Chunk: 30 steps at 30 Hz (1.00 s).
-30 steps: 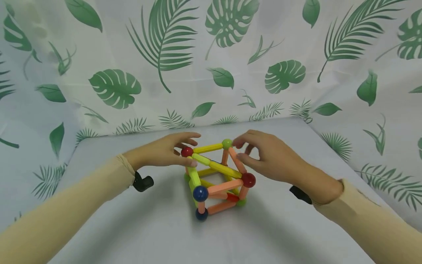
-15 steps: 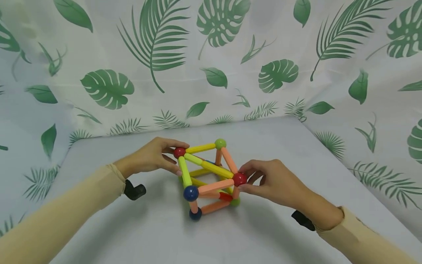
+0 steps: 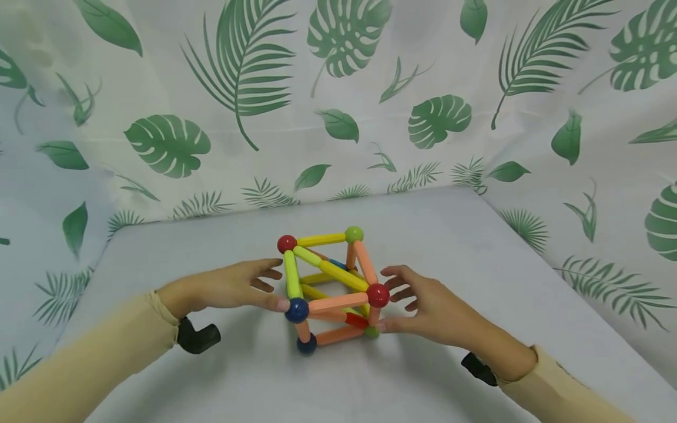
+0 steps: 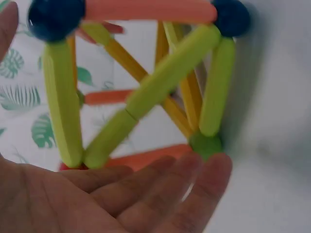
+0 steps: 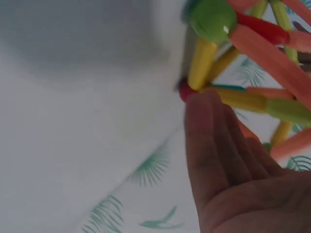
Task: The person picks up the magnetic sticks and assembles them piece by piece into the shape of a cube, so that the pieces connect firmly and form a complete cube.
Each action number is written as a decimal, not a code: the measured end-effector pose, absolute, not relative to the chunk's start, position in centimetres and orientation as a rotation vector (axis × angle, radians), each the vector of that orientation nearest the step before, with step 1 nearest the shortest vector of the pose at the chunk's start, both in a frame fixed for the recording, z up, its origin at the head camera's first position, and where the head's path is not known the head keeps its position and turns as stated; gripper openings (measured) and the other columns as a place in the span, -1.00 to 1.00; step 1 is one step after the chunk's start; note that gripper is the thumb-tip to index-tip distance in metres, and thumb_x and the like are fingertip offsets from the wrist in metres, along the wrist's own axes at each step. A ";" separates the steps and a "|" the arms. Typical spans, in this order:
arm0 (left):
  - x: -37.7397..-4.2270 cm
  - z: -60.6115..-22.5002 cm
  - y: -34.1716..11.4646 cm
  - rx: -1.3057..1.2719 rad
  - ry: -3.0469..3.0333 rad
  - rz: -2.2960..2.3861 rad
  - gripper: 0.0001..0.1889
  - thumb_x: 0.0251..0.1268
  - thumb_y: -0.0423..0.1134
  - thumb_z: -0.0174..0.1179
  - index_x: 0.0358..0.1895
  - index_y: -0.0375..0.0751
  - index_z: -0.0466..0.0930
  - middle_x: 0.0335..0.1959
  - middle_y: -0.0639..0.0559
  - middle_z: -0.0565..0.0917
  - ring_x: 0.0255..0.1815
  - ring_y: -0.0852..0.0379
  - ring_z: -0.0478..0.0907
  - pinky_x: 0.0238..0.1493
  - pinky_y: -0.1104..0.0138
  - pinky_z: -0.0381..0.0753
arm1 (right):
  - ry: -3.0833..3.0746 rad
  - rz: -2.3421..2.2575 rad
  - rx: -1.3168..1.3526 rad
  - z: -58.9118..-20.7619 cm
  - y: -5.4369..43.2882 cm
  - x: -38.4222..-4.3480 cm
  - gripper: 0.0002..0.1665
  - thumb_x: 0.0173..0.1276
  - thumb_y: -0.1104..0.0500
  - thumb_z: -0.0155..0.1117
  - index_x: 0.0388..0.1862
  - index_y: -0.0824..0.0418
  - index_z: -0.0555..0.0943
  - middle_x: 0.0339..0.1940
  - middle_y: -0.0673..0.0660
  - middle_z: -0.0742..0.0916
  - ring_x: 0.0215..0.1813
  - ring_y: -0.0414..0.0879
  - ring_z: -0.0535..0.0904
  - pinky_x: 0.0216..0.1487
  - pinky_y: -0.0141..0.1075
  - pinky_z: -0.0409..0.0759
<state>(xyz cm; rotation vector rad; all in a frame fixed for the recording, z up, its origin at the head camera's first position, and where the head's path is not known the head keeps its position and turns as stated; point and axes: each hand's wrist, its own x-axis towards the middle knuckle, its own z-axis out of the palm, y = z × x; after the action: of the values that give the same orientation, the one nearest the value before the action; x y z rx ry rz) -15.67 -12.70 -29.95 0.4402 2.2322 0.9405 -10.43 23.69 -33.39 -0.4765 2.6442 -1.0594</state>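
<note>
A box-shaped frame of magnetic rods (image 3: 338, 304) and balls stands on the table in the head view. My left hand (image 3: 233, 286) is at its left side, fingers extended, the thumb tip at the upper front blue ball (image 3: 297, 310). In the left wrist view the fingers of my left hand (image 4: 131, 199) lie straight beside the light-green rods (image 4: 63, 104). My right hand (image 3: 431, 308) is at the right side, fingers loosely bent, near the upper red ball (image 3: 378, 295) and with its thumb by the lower green ball (image 3: 372, 331). Contact there is unclear.
A pale cloth-covered table (image 3: 254, 382) lies under the frame. White curtains with green leaf prints (image 3: 381, 88) rise behind and at both sides. Diagonal rods cross some of the frame's faces.
My right hand first went from the back green ball to pinch the red ball, then let go and lowered. My left hand moved off the other red ball toward the front blue ball.
</note>
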 end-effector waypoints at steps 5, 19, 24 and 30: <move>-13.3 -29.1 -11.4 0.376 2.240 0.974 0.19 0.19 0.36 0.31 0.66 -0.13 -0.20 0.55 -0.14 0.22 0.47 -0.16 0.29 0.30 -0.16 0.38 | 2.571 -0.999 -0.489 -35.7 23.0 -10.6 -0.26 0.30 -0.30 0.39 0.34 0.02 0.51 0.03 -0.14 0.73 0.02 -0.12 0.67 -0.02 -0.09 0.65; -11.0 -30.7 -8.5 0.499 2.408 1.054 0.31 0.31 0.14 0.35 0.57 -0.09 -0.70 0.63 -0.30 -0.14 0.55 -0.16 0.12 0.43 -0.10 0.21 | 2.696 -0.902 -0.584 -36.7 22.2 -9.4 -0.67 0.58 -0.10 0.10 0.02 -0.03 0.74 -0.62 -0.22 0.52 -0.44 -0.27 0.45 -0.41 -0.35 0.37; -11.4 -31.1 -8.2 0.518 2.418 1.092 0.28 0.34 0.03 0.36 0.58 -0.05 -0.69 0.63 -0.26 -0.08 0.52 -0.12 0.16 0.41 -0.07 0.26 | 2.728 -0.882 -0.591 -36.5 22.0 -9.4 -0.71 0.59 -0.02 0.10 -0.03 -0.01 0.74 -0.59 -0.21 0.57 -0.50 -0.27 0.41 -0.48 -0.37 0.32; -11.5 -31.4 -7.9 0.529 2.462 1.120 0.25 0.33 -0.08 0.38 0.60 -0.10 -0.63 0.60 -0.28 0.00 0.50 -0.14 0.21 0.38 -0.06 0.32 | 2.750 -0.870 -0.591 -36.6 21.8 -9.4 -0.75 0.56 -0.04 0.15 -0.06 -0.03 0.74 -0.47 -0.21 0.69 -0.44 -0.30 0.51 -0.44 -0.38 0.42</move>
<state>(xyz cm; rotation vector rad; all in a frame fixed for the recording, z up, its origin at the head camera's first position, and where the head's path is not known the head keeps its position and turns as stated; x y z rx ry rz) -11.51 -7.85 -31.40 0.5293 2.4624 1.1204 -9.37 21.82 -36.58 -0.5915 2.7505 -0.8698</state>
